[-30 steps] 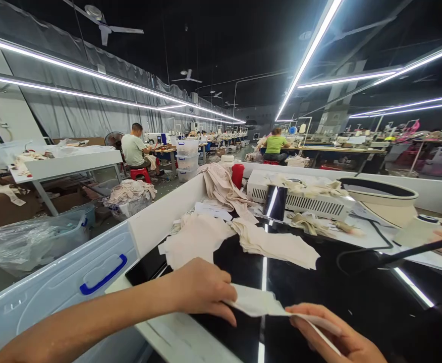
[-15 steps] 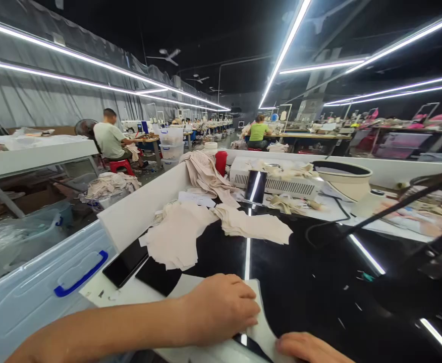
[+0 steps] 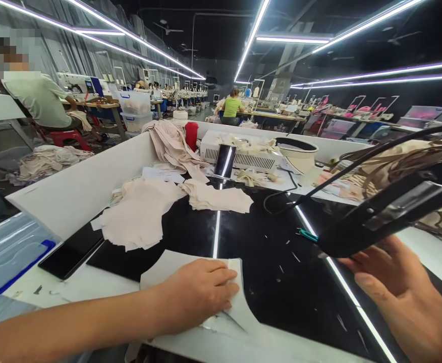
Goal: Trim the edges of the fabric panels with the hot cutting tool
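Near the front edge of the black work surface, my left hand lies palm down on a pale cut piece, its fingers close together and laid over the piece. Part of that piece is hidden under the hand. My right hand is off to the right, thumb and fingers apart, with its fingertips partly hidden behind a long black device on a cable. A small teal tool pokes out by the device's tip, close to the right fingers. I see nothing held in the right hand.
Stacks of cream cut pieces lie ahead, beside a black phone-like slab. Behind are draped fabric, a red cylinder and a white vented box. A white side wall borders the left. Two people sit farther off.
My right hand has moved right, from the pale piece to beside the black device. My left hand stays on the piece. The camera view has swung right.
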